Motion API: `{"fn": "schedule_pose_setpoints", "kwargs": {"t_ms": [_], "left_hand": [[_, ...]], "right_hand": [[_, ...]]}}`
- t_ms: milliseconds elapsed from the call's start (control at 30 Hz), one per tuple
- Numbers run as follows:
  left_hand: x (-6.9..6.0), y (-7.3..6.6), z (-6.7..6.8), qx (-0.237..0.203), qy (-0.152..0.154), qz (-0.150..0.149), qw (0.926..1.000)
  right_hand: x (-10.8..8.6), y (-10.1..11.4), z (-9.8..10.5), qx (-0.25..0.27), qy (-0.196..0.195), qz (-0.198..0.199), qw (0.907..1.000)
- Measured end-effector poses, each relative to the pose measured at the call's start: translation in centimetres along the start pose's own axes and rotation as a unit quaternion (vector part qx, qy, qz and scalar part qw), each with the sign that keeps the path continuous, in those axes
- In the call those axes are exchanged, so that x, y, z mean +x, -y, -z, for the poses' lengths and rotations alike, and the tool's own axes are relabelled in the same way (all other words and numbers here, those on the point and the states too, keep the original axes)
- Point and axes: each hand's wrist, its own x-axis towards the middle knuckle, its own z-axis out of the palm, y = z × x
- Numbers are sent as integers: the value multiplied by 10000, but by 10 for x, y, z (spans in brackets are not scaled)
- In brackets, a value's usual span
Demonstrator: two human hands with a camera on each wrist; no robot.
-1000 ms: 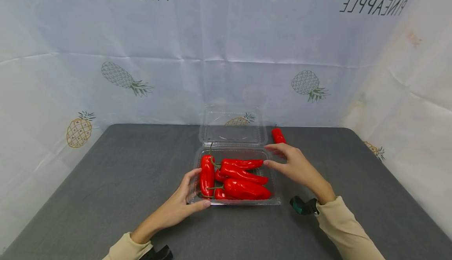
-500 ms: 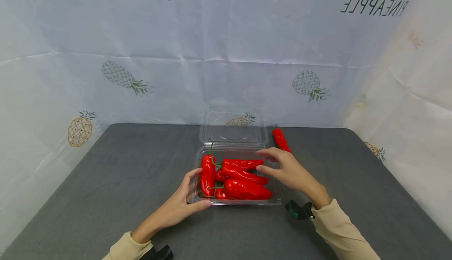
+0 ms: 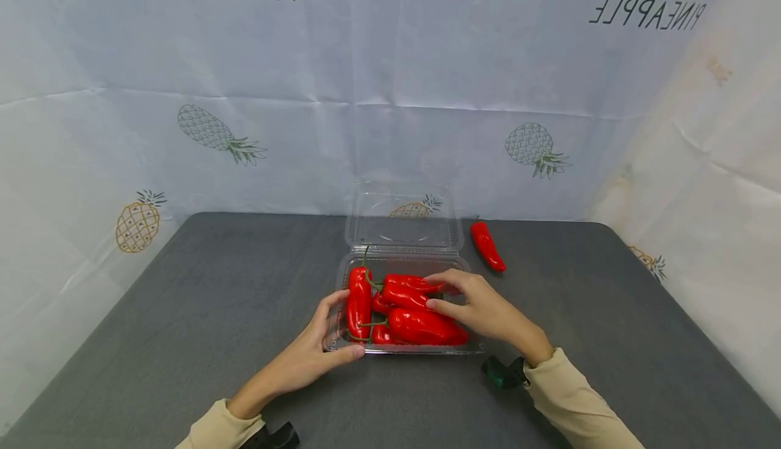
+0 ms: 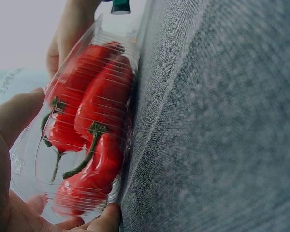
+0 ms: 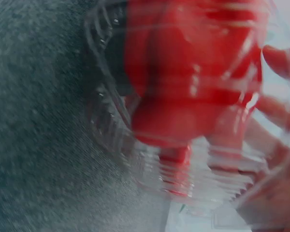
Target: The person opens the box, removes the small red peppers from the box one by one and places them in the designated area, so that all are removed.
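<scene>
A clear plastic clamshell container [image 3: 478,348] lies on the grey table with its lid standing up behind it. Several shiny red peppers [image 3: 424,327] with green stems fill its base; one pepper [image 3: 358,303] lies lengthwise along the left side. My left hand [image 3: 311,354] holds the container's left side, thumb at the front edge and fingers along the side wall. Over the right part of the container, my right hand [image 3: 482,306] has its thumb and fingers spread above the pepper tips, covering some of them. The right wrist view is blurred; contact with a pepper cannot be judged.
Another red pepper [image 3: 487,245] lies on the table [image 3: 244,286] behind the container's right side. A pale curtain [image 3: 390,62] printed with pineapples hangs behind the table. The upright lid [image 3: 403,222] reaches up near it.
My right hand has moved left and towards me, from the container's right rim to over the peppers. The loose pepper at the back is now fully uncovered. My left hand stays put.
</scene>
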Motion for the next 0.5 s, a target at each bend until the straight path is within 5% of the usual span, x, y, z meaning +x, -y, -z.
{"fn": "schedule_pose_setpoints", "kwargs": {"t_ms": [500], "left_hand": [[0, 0, 0, 29, -6, -32, 10000]], "right_hand": [[2, 1, -12, -98, 274, -17, 9996]]}}
